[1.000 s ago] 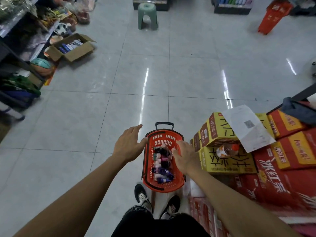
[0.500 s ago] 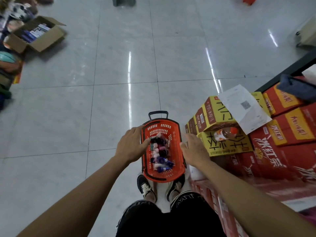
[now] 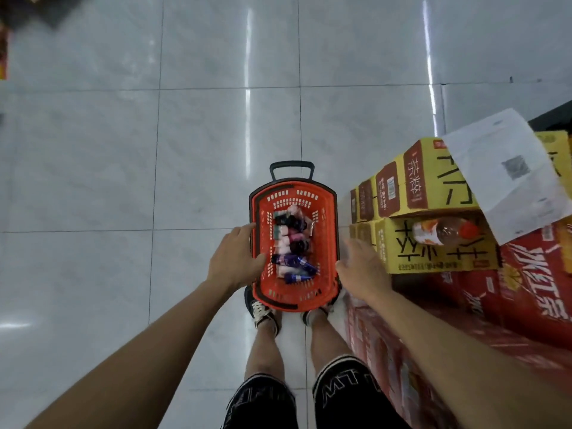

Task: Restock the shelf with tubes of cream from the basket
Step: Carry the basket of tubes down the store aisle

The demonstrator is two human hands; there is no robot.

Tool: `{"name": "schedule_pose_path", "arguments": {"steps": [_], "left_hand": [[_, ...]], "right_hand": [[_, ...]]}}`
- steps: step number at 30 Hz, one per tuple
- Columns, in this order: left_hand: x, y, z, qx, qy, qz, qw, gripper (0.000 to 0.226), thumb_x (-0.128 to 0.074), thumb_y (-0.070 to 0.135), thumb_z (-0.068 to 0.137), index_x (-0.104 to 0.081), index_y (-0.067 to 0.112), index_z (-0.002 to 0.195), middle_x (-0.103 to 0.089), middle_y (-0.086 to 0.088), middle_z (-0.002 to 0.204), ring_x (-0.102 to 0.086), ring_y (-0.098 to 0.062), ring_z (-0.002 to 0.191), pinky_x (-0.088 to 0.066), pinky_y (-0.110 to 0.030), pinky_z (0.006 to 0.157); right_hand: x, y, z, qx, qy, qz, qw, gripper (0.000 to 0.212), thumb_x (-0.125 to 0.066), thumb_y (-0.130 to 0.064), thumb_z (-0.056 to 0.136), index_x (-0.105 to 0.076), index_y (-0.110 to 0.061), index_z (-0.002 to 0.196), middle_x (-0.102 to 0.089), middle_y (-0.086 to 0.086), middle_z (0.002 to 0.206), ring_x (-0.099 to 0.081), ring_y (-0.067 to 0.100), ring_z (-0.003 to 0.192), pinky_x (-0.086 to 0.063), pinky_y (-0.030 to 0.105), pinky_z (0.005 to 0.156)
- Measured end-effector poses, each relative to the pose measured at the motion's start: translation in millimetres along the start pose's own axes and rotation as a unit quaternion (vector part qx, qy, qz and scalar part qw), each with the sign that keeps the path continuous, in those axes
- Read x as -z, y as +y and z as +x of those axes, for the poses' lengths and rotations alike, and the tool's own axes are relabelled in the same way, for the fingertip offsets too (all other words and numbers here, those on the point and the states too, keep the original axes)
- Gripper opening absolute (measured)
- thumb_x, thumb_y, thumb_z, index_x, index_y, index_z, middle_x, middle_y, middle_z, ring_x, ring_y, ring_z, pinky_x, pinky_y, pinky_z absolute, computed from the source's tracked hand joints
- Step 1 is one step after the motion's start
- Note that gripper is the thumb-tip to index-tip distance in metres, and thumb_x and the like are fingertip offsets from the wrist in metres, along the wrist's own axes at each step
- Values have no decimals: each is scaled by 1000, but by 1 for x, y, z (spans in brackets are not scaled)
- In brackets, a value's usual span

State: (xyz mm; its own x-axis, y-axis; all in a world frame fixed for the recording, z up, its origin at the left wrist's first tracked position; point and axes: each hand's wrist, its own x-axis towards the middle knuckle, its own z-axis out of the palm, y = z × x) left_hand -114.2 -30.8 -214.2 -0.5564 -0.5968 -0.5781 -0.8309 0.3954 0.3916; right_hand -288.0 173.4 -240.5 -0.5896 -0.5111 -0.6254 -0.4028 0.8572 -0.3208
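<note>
At floor level, L hand (image 3: 236, 261) rests loosely spread on red basket (image 3: 328, 243) L rim w/ cream tubes (image 3: 291, 246); R hand (image 3: 360, 267) spread beside R rim, holding nothing.

left hand (image 3: 233, 261): at basket (image 3: 328, 212) rim | right hand (image 3: 362, 267): withdrawn beside it
</note>
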Motion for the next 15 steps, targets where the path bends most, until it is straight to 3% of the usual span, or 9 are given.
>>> {"name": "schedule_pose_path", "arguments": {"steps": [6,11,15], "left_hand": [[-86,-39,70,64,-50,-10,997,71,-67,46,90,-42,20,151,-52,-7,149,-53,-26,132,-48,-46,103],[-157,-80,122,127,-87,-26,988,66,-66,47,87,-47,20,144,-56,-9,136,-64,-30,114,-57,-49,93],[-205,-114,163,172,-60,-32,983,79,-72,49,87,-37,17,149,-52,-14,140,-56,-35,127,-50,-53,99]], "right_hand": [[-70,50,79,-48,-37,14,998,54,-56,-32,94,-46,-19,146,-51,4,144,-49,26,133,-40,45,112],[-134,82,137,-71,-29,49,996,43,-57,-22,93,-53,-17,136,-58,9,132,-52,29,125,-41,43,106],[-181,104,186,-96,-7,91,991,47,-60,-23,93,-47,-25,138,-57,1,129,-56,23,119,-43,36,97]]}}
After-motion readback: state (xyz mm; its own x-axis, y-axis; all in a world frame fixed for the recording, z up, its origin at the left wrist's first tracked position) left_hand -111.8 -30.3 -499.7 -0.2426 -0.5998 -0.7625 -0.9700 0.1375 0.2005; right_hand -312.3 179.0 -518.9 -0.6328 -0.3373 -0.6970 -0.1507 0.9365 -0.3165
